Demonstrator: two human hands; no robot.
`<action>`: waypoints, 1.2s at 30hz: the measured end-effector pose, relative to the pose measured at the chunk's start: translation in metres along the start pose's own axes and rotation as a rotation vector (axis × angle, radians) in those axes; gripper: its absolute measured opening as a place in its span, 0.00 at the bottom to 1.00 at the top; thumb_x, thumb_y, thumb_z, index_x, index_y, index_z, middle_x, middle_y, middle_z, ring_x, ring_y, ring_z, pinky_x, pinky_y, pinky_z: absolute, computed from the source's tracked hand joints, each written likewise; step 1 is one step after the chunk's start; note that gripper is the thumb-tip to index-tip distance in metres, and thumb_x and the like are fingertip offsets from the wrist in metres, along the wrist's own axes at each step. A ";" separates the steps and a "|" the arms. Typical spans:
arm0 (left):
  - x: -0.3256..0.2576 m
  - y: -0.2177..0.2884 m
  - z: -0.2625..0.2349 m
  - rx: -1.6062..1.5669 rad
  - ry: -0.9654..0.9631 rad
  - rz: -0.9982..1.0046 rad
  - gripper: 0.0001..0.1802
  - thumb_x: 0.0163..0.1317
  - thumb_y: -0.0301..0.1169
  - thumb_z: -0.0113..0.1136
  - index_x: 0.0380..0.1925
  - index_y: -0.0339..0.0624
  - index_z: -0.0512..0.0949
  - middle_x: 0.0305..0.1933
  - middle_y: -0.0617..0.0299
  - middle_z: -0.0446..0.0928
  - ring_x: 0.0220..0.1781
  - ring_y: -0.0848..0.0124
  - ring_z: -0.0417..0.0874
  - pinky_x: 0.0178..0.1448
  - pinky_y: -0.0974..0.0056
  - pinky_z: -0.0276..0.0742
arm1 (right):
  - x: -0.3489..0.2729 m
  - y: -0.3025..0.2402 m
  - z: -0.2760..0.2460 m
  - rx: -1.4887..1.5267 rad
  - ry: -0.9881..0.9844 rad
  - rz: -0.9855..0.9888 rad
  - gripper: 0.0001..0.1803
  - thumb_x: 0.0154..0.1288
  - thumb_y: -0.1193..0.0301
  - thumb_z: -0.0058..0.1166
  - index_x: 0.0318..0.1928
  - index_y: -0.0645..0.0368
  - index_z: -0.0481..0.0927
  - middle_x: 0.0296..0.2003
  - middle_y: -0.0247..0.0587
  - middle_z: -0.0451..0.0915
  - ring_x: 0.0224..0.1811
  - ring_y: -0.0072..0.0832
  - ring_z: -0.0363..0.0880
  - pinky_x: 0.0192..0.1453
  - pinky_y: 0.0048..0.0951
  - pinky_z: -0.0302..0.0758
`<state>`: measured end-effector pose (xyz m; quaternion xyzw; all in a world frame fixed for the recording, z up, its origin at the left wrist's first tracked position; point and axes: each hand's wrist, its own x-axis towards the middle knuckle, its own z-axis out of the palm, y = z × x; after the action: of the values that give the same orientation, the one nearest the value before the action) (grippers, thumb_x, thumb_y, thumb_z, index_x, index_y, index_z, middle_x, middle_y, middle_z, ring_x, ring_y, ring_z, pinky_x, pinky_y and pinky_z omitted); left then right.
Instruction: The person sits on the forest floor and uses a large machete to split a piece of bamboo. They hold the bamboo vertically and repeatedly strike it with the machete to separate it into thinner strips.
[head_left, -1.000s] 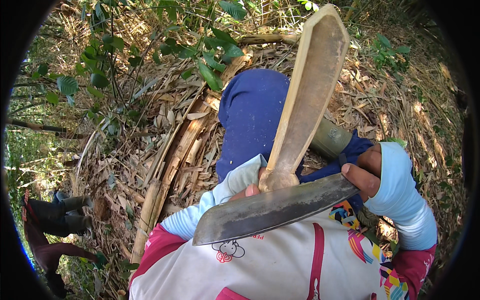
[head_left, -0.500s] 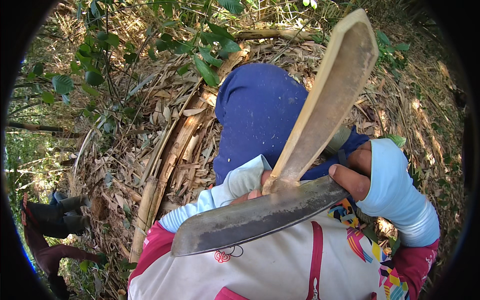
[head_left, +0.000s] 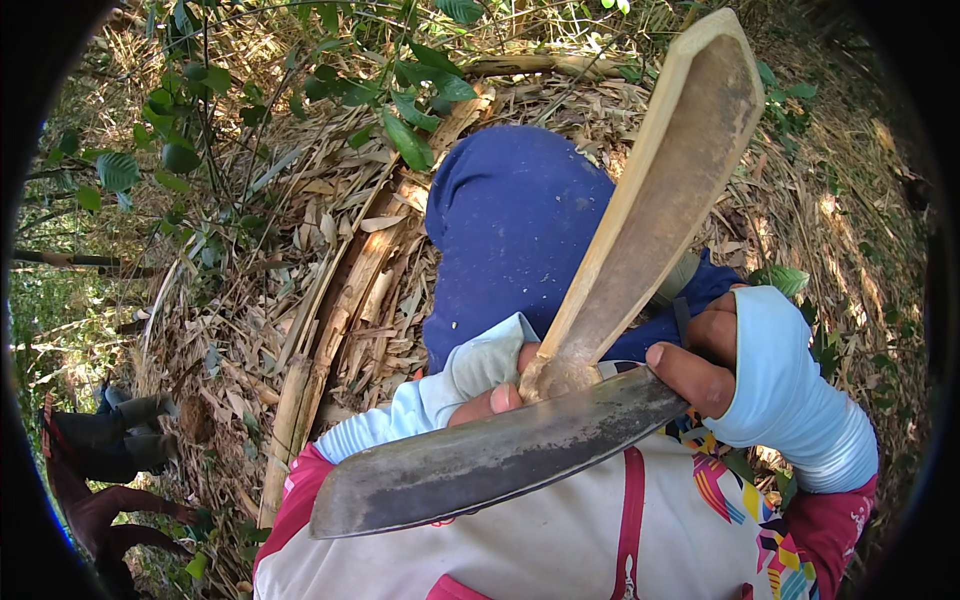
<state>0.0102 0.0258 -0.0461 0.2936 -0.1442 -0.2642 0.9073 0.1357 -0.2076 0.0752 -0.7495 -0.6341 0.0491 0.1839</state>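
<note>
Item: broad dark steel chopping blade [head_left: 500, 455], worn and mottled, lying crosswise over the lap, edge side towards the split pale bamboo slat [head_left: 655, 200]. Item: that slat, long and trough-shaped, rising from the lap up to the right, its lower end butted against the blade. Left hand [head_left: 490, 385], in a pale blue sleeve, has its fingers wrapped around the slat's lower end, fingertips just beside the steel. Right hand [head_left: 715, 355], likewise sleeved, has its fingers closed around the knife handle, thumb pressed on the blade's back. Surroundings: blue trouser knee [head_left: 510, 230] behind the slat, dry bamboo husk and leaf litter [head_left: 330, 290] on the ground, green leafy shrub [head_left: 400, 110] upper left. Risk assessment: a slip of the blade along the smooth bamboo would likely carry it into the left fingertips; a sudden split could send the edge towards the knee.
</note>
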 end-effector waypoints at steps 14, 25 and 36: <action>0.003 0.001 -0.005 -0.009 -0.020 0.006 0.31 0.69 0.49 0.54 0.56 0.29 0.69 0.41 0.45 0.78 0.43 0.60 0.82 0.47 0.59 0.79 | 0.002 0.000 0.019 -0.097 0.041 0.013 0.21 0.47 0.64 0.61 0.47 0.41 0.82 0.12 0.30 0.58 0.09 0.27 0.62 0.11 0.33 0.56; 0.001 0.000 -0.002 0.004 -0.034 0.008 0.30 0.69 0.48 0.55 0.56 0.29 0.69 0.42 0.44 0.78 0.45 0.60 0.82 0.48 0.59 0.79 | 0.009 -0.008 0.020 -0.202 -0.025 0.028 0.21 0.50 0.58 0.58 0.48 0.38 0.81 0.12 0.28 0.57 0.10 0.25 0.63 0.12 0.33 0.56; 0.005 -0.002 -0.005 -0.015 -0.051 0.010 0.30 0.69 0.47 0.55 0.56 0.29 0.69 0.43 0.44 0.78 0.46 0.60 0.82 0.49 0.58 0.79 | 0.014 -0.012 0.025 -0.168 -0.058 0.082 0.18 0.49 0.55 0.56 0.43 0.39 0.81 0.12 0.29 0.61 0.10 0.28 0.67 0.13 0.37 0.58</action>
<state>0.0152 0.0243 -0.0511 0.2795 -0.1667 -0.2683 0.9067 0.1193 -0.1869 0.0583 -0.7860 -0.6097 0.0249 0.0995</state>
